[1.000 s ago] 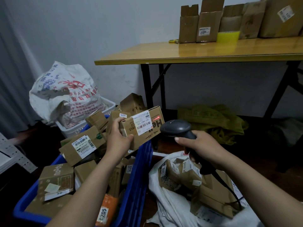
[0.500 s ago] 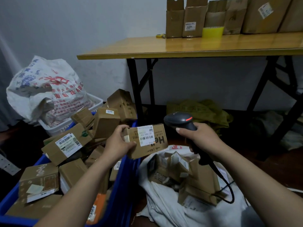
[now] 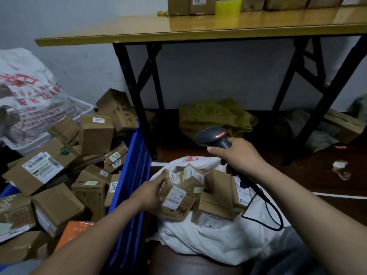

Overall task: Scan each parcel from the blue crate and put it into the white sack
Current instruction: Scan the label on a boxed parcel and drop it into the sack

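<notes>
Brown parcel [image 3: 174, 204], white barcode label up, lies in the mouth of the white sack [image 3: 218, 243], at its left side, touching the other boxed parcels [image 3: 216, 197] heaped there. The sack is slumped on a dark wood floor [image 3: 309, 187], mouth facing up. The blue crate [image 3: 135, 175] is just left of the sack with a narrow gap between them. It is piled above its rim with cardboard boxes [image 3: 95, 133] tilted every way. Far left of the sack, past the crate, a printed white bag [image 3: 29, 92] sits in a white tub [image 3: 87, 108]. Behind the sack a yellow-topped folding table [image 3: 198, 30] on black legs stands against a pale wall, with cartons [image 3: 190, 4] lined along its back. An olive cloth bag [image 3: 214, 116] is crumpled on the floor behind the sack, under the table.

Left hand [image 3: 151, 193] is at the parcel's left end, fingers bent against its edge. It is motion-blurred, so cannot tell whether it pinches the box or only touches it. Right hand [image 3: 238, 155] is above the sack's rear rim, fingers wrapped tight round the handle of a black scanner [image 3: 213, 135]. The scanner's red light is lit. Its cable [image 3: 266, 213] loops over the sack's right side.

One table leg [image 3: 139, 108] comes down just behind the sack's left corner, close to the crate wall. Open floor stretches right of the sack, with a white cord [image 3: 337, 195] and a crumpled clear scrap [image 3: 341, 169] on it. There is free air above the sack, below the table edge.
</notes>
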